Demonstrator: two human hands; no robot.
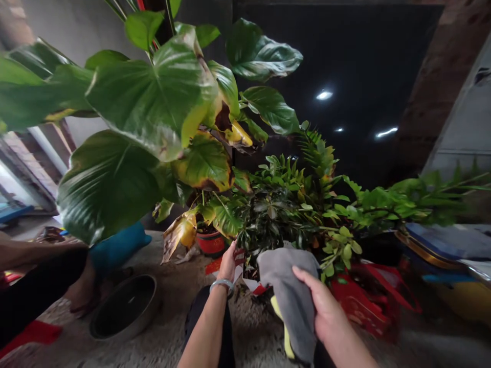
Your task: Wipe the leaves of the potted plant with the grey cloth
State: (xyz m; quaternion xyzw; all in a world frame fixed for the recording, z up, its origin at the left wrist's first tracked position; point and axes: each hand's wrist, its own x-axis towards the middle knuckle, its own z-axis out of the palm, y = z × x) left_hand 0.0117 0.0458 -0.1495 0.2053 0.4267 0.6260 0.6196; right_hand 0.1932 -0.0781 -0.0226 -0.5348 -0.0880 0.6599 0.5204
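Note:
My right hand is closed around a grey cloth with a yellow underside or edge, which hangs down in folds. The cloth is just in front of a low dark-leaved plant in a white and red planter. Wearing a pale bangle, my left hand is at the left side of this planter, its fingers drawn together against the lower leaves. What they grip, if anything, is hidden by the hand and foliage.
A large-leaved plant with browned leaves overhangs from the left, near a red pot. A dark basin sits on the floor beside another person's leg. At right are a red bag and stacked items.

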